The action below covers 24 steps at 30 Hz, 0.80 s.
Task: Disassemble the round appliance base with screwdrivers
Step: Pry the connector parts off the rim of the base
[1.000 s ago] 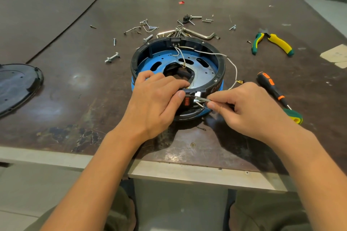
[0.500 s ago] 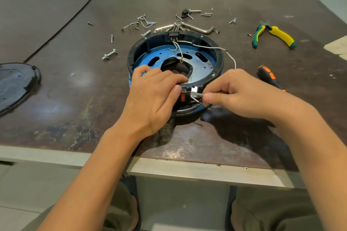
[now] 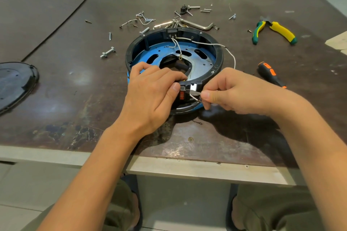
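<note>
The round appliance base [image 3: 210,43], a black ring around a blue metal plate, sits in the middle of the table with white wires [image 3: 212,44] running across it. My left hand [image 3: 150,95] grips the near rim, fingers curled inside and thumb against a small red switch [image 3: 182,95]. My right hand [image 3: 231,92] pinches a thin metal terminal on a wire [image 3: 194,94] right next to the switch. An orange-and-black screwdriver [image 3: 270,75] lies on the table behind my right hand, held by neither hand.
Loose screws and bolts [image 3: 108,52] are scattered behind and left of the base, with a bent metal hex key [image 3: 201,25]. Yellow-green pliers [image 3: 274,31] lie at the right. A black round cover [image 3: 13,84] rests at the left edge. The table's front edge [image 3: 169,167] is close.
My right hand has shifted slightly along the rim near the switch, still pinching the terminal. The left hand keeps its grip. The view has tilted a little.
</note>
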Each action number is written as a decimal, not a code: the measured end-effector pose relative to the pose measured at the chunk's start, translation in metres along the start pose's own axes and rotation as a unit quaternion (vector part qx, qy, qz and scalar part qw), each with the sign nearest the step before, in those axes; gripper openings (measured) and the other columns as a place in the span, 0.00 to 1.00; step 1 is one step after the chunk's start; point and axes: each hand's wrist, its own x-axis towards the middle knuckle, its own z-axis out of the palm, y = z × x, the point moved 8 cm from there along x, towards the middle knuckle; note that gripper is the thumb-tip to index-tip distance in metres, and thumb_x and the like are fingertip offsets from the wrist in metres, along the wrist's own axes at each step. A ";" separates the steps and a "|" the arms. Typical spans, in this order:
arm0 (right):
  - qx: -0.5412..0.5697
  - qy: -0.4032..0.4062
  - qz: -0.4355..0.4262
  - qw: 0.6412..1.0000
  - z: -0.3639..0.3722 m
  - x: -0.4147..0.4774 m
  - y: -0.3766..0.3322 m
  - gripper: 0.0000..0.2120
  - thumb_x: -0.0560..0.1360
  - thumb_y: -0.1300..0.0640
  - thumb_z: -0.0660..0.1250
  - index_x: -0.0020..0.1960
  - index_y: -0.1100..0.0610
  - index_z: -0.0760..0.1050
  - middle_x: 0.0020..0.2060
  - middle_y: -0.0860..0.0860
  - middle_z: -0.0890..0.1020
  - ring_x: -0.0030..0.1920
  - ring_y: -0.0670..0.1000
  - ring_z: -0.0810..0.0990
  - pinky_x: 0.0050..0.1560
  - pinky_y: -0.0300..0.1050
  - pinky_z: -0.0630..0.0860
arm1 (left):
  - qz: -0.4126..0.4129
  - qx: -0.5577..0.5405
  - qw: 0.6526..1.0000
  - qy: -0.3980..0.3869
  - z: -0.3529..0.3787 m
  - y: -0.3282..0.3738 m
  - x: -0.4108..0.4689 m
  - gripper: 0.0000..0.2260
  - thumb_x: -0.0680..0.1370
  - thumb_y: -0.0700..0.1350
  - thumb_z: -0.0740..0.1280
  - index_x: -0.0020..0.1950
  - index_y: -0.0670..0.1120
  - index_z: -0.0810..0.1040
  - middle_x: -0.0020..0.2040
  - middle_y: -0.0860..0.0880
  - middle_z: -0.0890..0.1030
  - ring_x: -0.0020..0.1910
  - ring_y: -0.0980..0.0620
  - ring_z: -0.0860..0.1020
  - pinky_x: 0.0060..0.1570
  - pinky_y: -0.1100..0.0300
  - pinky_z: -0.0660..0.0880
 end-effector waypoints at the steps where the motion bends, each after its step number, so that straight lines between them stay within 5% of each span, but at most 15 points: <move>1: -0.066 0.025 -0.022 0.997 -0.004 -0.001 -0.006 0.16 0.82 0.50 0.66 0.37 0.51 0.81 0.22 0.47 0.67 0.24 0.46 0.63 0.25 0.35 0.61 | 0.000 -0.002 1.000 0.001 0.000 0.000 0.000 0.18 0.82 0.50 0.52 0.57 0.49 0.81 0.49 0.56 0.82 0.48 0.54 0.76 0.58 0.54 0.61; 4: -0.245 0.100 -0.058 0.963 -0.010 -0.008 -0.020 0.15 0.80 0.46 0.68 0.36 0.48 0.78 0.26 0.46 0.75 0.29 0.49 0.71 0.30 0.42 0.62 | -0.002 -0.006 1.000 0.006 -0.001 -0.001 0.000 0.17 0.82 0.49 0.53 0.57 0.49 0.82 0.48 0.56 0.82 0.47 0.54 0.76 0.58 0.53 0.61; 11: -0.285 0.115 -0.044 0.951 -0.004 -0.011 -0.025 0.17 0.80 0.44 0.65 0.37 0.52 0.75 0.28 0.50 0.75 0.34 0.54 0.75 0.33 0.45 0.65 | -0.007 0.004 1.000 -0.003 0.000 -0.001 0.000 0.18 0.82 0.50 0.53 0.58 0.49 0.81 0.49 0.55 0.82 0.48 0.54 0.76 0.59 0.52 0.61; 16: -0.164 0.062 0.000 0.985 0.001 -0.004 -0.012 0.17 0.81 0.48 0.67 0.35 0.51 0.79 0.22 0.46 0.73 0.26 0.46 0.69 0.31 0.44 0.66 | -0.007 0.006 1.000 -0.007 0.002 0.000 0.000 0.18 0.82 0.50 0.52 0.58 0.49 0.81 0.49 0.56 0.82 0.48 0.54 0.75 0.59 0.52 0.61; 20: -0.072 0.030 -0.003 0.997 0.007 -0.002 -0.009 0.17 0.83 0.52 0.65 0.37 0.52 0.82 0.18 0.41 0.73 0.22 0.41 0.70 0.26 0.30 0.65 | -0.007 0.006 1.000 0.000 0.001 0.000 0.001 0.18 0.82 0.49 0.52 0.57 0.49 0.81 0.49 0.55 0.82 0.48 0.54 0.76 0.58 0.54 0.60; 24: 0.006 0.009 0.038 0.999 0.010 -0.001 0.003 0.18 0.84 0.51 0.64 0.38 0.56 0.82 0.18 0.45 0.70 0.19 0.44 0.64 0.20 0.33 0.61 | -0.006 0.006 1.000 0.000 0.001 0.001 0.001 0.18 0.82 0.49 0.53 0.57 0.49 0.81 0.48 0.55 0.82 0.48 0.54 0.76 0.58 0.53 0.61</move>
